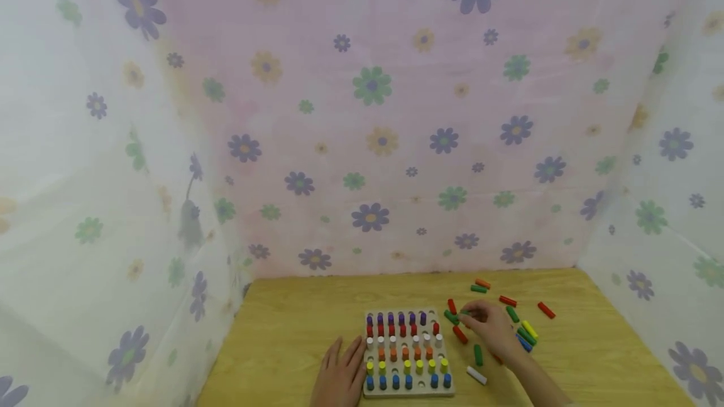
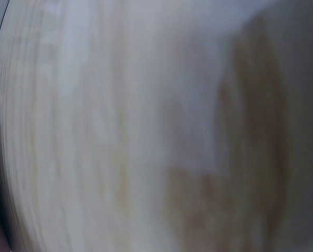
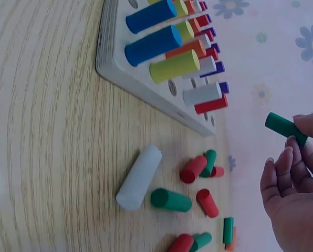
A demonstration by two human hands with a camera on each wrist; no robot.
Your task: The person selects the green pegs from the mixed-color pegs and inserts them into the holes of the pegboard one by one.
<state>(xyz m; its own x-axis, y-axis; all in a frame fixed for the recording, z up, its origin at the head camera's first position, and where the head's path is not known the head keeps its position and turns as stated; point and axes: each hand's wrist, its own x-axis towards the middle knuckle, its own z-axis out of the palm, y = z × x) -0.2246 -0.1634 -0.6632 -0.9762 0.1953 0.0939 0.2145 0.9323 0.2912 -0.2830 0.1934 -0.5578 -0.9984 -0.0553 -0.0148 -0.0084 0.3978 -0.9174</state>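
Note:
My right hand (image 1: 493, 326) is raised just right of the pegboard (image 1: 408, 394). Thumb and fingertips pinch a green peg (image 3: 280, 126), seen clearly in the right wrist view. The board carries rows of purple, red, white, orange, yellow and blue pegs standing upright, with a few bare holes among them. Flat on the table, my left hand (image 1: 338, 374) lies along the board's left edge, its fingers extended and apart. The left wrist view is a blur of pale wood grain, with none of the pegs clearly seen.
Loose pegs lie right of the board on the wooden table (image 1: 283, 325): a white peg (image 1: 476, 375) near the front, a red peg (image 1: 546, 310) far right, a yellow peg (image 1: 530, 330), an orange peg (image 1: 482, 283), and several green ones. Flower-patterned sheets (image 1: 396, 174) enclose the table.

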